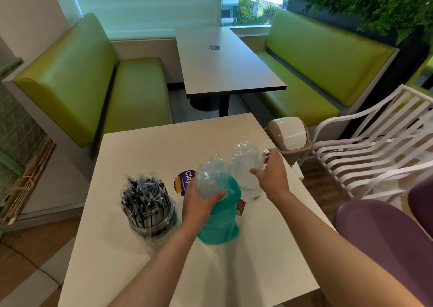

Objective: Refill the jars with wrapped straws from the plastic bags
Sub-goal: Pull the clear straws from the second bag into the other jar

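Observation:
A clear jar (152, 222) at the left of the white table (145, 147) is packed with black wrapped straws that stick up out of its mouth. My left hand (199, 201) grips a clear plastic bag (210, 178) that rises out of a teal plastic bag (220, 222). My right hand (271, 173) rests against a second clear jar (247, 163) filled with clear-wrapped straws, fingers on its right side; the grip is blurred.
A purple round sticker (184, 181) lies on the table behind the teal bag. A swing-lid bin (289, 138) stands off the table's right corner, a white slatted chair (375, 142) beyond it. Green benches flank another table (225, 60) ahead. A purple seat (379, 236) is at right.

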Demonstrator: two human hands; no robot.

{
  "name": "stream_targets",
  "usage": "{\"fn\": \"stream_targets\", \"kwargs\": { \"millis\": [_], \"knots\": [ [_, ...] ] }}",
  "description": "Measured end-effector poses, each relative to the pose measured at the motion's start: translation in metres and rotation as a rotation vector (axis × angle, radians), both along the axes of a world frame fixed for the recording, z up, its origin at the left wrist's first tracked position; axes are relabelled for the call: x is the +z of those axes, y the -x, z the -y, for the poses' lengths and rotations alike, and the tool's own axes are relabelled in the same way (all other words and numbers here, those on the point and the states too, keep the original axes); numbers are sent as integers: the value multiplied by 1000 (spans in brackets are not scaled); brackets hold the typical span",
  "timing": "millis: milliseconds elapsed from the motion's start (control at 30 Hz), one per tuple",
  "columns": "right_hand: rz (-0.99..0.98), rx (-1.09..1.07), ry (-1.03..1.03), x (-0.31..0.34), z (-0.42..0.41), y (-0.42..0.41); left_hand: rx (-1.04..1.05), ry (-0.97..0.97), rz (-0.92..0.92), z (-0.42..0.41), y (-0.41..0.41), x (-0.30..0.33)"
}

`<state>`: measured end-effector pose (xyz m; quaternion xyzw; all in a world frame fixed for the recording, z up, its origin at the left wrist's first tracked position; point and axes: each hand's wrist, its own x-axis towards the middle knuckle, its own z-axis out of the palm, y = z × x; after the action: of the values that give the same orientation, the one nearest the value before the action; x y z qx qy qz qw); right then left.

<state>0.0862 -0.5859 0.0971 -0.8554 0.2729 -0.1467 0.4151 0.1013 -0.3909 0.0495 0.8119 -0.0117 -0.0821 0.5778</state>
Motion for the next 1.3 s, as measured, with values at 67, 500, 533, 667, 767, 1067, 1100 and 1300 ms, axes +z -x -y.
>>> {"fn": "stream_targets", "kwargs": {
  "millis": [67,500,533,667,767,1067,1100,1300],
  "knots": [
    [33,-30,17,-1,-1,-3,0,6,-1,-1,-1,-1],
    [97,-53,-11,-10,-16,11,-40,42,-18,-6,-3,-5],
    [127,-43,-8,-11,-24,17,-38,43,-13,-6,-3,-6],
    [169,70,-116,-20,-59,35,-36,27,-1,-5,-4,-8],
    [156,63,-173,-24,-70,39,-76,59,-29,-8,-3,-11],
    [-19,259,-235,-17,-64,31,-133,84,-64,-16,2,-13],
    [-36,272,-221,-16,-64,31,-132,84,-70,-16,2,-13],
    [-89,324,-370,-21,-62,35,-107,75,-46,-16,3,-11]
  ]
}}
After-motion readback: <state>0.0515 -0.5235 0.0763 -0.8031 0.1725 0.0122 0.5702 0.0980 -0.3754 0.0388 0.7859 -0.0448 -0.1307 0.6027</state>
